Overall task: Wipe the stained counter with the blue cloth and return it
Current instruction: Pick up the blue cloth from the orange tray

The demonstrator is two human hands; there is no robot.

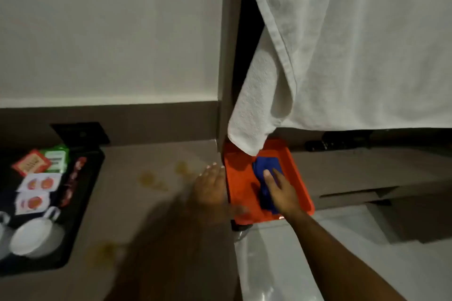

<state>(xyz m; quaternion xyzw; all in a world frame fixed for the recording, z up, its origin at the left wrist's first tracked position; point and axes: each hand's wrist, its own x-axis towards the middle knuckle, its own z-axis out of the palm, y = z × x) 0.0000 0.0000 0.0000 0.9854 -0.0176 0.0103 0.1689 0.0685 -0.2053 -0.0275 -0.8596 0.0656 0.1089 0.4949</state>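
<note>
A blue cloth [265, 171] lies bunched in an orange tray [239, 178] at the counter's right end. My right hand [280, 190] rests on top of the cloth, fingers curled over it. My left hand [210, 186] lies flat on the grey counter [137, 203] with fingers apart, touching the tray's left rim. Yellowish stains [151, 179] mark the counter left of that hand, with another patch [105, 254] nearer me.
A black tray [80, 203] at the left holds sachets and white cups [34, 237]. A white towel [342, 56] hangs over the orange tray's far end. A wall panel edge rises beside the tray. A white surface lies lower right.
</note>
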